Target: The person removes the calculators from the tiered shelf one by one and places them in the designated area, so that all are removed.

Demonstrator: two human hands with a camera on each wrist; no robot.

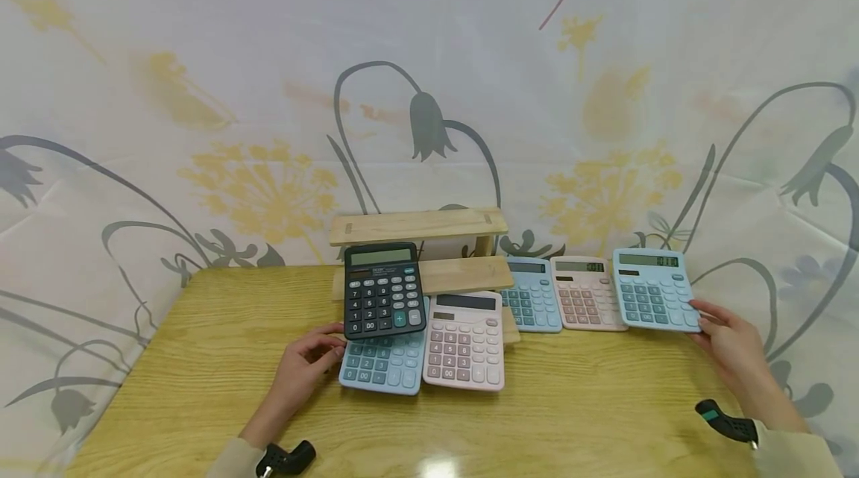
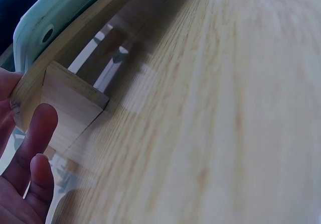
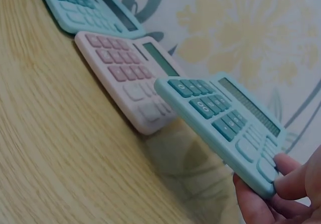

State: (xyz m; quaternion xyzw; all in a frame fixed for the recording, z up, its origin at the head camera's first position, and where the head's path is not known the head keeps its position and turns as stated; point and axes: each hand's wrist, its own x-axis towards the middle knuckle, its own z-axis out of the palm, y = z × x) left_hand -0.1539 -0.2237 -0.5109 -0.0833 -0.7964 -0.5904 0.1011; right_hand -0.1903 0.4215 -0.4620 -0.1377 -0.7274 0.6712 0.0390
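Observation:
My right hand pinches the lower right corner of a light blue calculator. That calculator is tilted, its left end raised off the table in the right wrist view, and its display shows digits. A pink calculator lies beside it on the left, with another blue calculator farther along. My left hand grips the left edge of a tiered wooden stand, other fingers loosely bent under the board. Just by that hand, a black calculator overlaps a blue calculator on the stand.
Another pink calculator leans on the stand's front, right of the blue one. The stand's top shelf rises behind. A patterned cloth hangs along the back of the wooden table.

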